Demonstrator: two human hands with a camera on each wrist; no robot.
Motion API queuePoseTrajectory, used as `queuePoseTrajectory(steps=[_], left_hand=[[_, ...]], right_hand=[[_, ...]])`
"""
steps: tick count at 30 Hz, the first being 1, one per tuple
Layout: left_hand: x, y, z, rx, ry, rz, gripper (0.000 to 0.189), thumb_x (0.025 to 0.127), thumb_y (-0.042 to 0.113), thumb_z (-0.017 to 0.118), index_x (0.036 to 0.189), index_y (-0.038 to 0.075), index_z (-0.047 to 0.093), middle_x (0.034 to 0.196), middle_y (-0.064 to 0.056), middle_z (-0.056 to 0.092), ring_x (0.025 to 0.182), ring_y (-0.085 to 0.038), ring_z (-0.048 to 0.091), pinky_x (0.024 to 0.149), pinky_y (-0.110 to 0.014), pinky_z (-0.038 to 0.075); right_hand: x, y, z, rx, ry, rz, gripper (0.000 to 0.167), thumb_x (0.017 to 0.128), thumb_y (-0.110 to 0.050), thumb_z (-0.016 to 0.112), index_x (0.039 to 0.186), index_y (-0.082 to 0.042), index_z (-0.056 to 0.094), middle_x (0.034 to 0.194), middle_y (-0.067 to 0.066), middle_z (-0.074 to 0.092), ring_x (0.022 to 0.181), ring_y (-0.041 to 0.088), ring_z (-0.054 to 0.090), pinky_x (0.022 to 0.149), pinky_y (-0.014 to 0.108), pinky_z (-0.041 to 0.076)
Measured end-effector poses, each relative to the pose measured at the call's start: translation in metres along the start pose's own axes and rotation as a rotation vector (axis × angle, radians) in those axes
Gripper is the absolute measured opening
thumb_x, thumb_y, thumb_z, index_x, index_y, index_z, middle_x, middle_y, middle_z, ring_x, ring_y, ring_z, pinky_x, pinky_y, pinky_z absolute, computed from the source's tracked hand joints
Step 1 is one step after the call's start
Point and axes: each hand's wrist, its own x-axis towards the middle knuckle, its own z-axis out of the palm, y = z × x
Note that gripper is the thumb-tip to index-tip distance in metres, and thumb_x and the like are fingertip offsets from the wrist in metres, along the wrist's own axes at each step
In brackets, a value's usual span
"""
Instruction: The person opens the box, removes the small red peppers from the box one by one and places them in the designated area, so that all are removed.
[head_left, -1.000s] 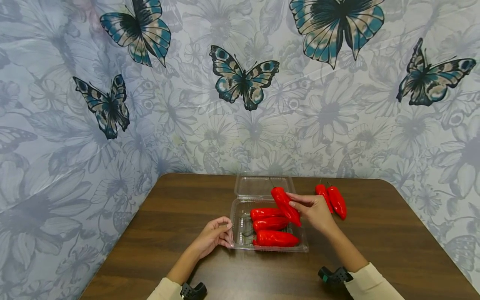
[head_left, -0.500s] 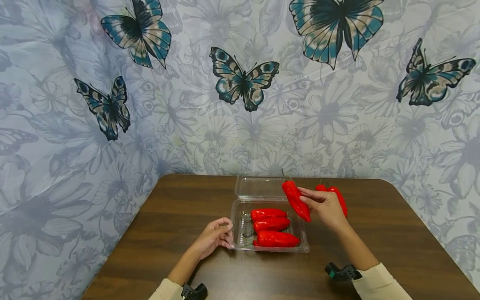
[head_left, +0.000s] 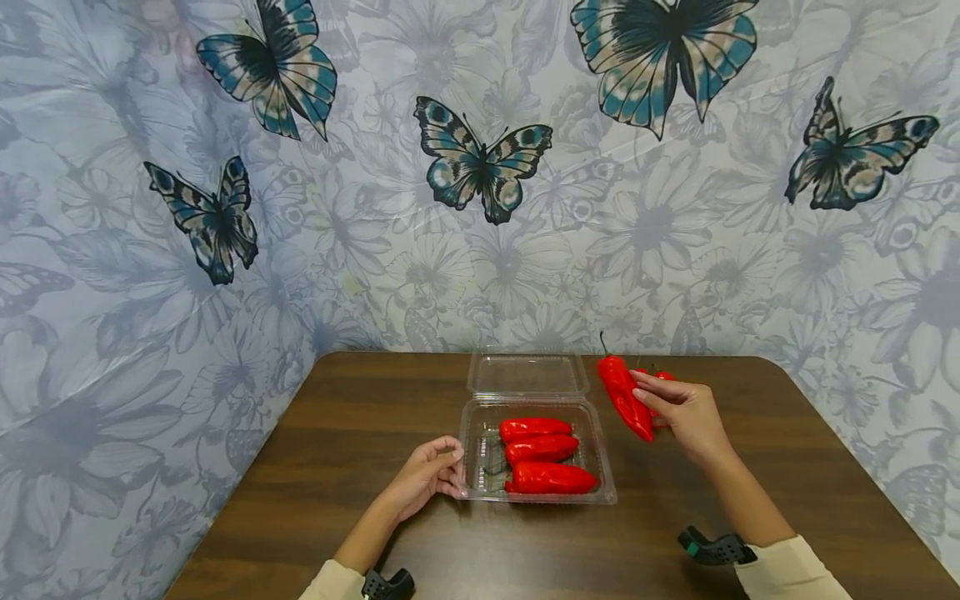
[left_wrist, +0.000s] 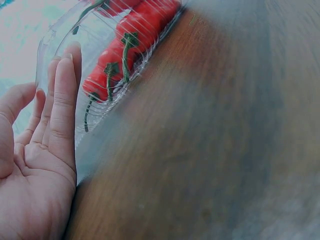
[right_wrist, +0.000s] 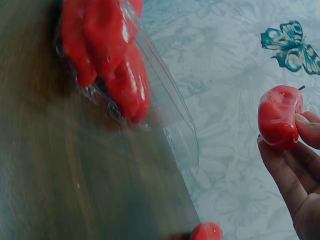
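Observation:
In the head view, my right hand [head_left: 692,417] pinches a long red pepper [head_left: 624,398] by its side, thin dark stem upward. The pepper [right_wrist: 280,117] also shows between thumb and fingertips in the right wrist view. Left of it lies an unlidded clear plastic container [head_left: 480,408] with three red peppers [head_left: 553,478] in it. My left hand [head_left: 423,477] holds the container's left edge between thumb and fingers. The left wrist view has that hand [left_wrist: 47,145] beside the clear wall, with green stems behind it. Two more peppers [head_left: 664,377] lie partly hidden behind my right hand.
The container's lid [head_left: 528,372] lies folded back toward the table's far edge. Everything rests on a brown wooden table [head_left: 375,400]. A patterned wall covering with butterflies [head_left: 483,162] rises directly behind it.
My right hand has carried its pepper rightward, from over the container to beside the two peppers on the table. My left hand and the container have stayed in place.

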Motion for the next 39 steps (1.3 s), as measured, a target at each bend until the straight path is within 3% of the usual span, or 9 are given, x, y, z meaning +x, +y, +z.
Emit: queuePoseTrajectory(steps=[5, 13, 22, 28, 39], left_hand=[[0.000, -0.002, -0.001, 0.002, -0.003, 0.003, 0.010, 0.108, 0.010, 0.047, 0.112, 0.007, 0.055, 0.081, -0.001, 0.068, 0.068, -0.014, 0.071, 0.066, -0.034, 0.063], [0.002, -0.002, 0.000, -0.001, -0.003, -0.001, 0.010, 0.108, 0.009, 0.046, 0.112, 0.005, 0.054, 0.081, -0.001, 0.068, 0.068, -0.014, 0.071, 0.066, -0.034, 0.063], [0.004, 0.001, 0.003, 0.003, 0.010, -0.008, 0.010, 0.108, 0.009, 0.046, 0.111, 0.006, 0.054, 0.079, -0.001, 0.068, 0.066, -0.014, 0.070, 0.064, -0.032, 0.062], [0.005, 0.000, 0.002, 0.006, 0.006, -0.007, 0.009, 0.108, 0.009, 0.046, 0.112, 0.005, 0.054, 0.079, -0.001, 0.068, 0.067, -0.013, 0.070, 0.064, -0.033, 0.062], [0.000, 0.000, -0.001, 0.006, 0.003, 0.004, 0.010, 0.108, 0.009, 0.046, 0.112, 0.006, 0.055, 0.080, 0.000, 0.068, 0.068, -0.013, 0.071, 0.066, -0.034, 0.063]], right_hand=[[-0.002, 0.001, -0.009, 0.025, 0.024, 0.008, 0.043, 0.095, -0.011, 0.073, 0.134, 0.001, 0.061, 0.111, -0.014, 0.073, 0.076, 0.012, 0.073, 0.060, 0.029, 0.061], [-0.003, 0.009, -0.025, -0.054, 0.093, 0.005, 0.044, 0.095, -0.014, 0.073, 0.135, -0.001, 0.062, 0.106, -0.018, 0.074, 0.087, 0.004, 0.071, 0.062, 0.027, 0.061], [0.004, 0.015, -0.044, 0.057, 0.136, 0.013, 0.041, 0.093, -0.006, 0.073, 0.133, -0.001, 0.064, 0.102, -0.014, 0.076, 0.079, 0.006, 0.073, 0.059, 0.025, 0.060], [0.004, 0.016, -0.051, 0.074, 0.143, 0.002, 0.043, 0.093, -0.005, 0.073, 0.134, 0.003, 0.061, 0.102, -0.013, 0.076, 0.082, 0.005, 0.073, 0.061, 0.025, 0.060], [0.003, 0.028, -0.058, -0.032, 0.188, 0.012, 0.046, 0.093, -0.011, 0.074, 0.134, 0.004, 0.060, 0.099, -0.018, 0.075, 0.082, 0.001, 0.072, 0.062, 0.025, 0.061]])
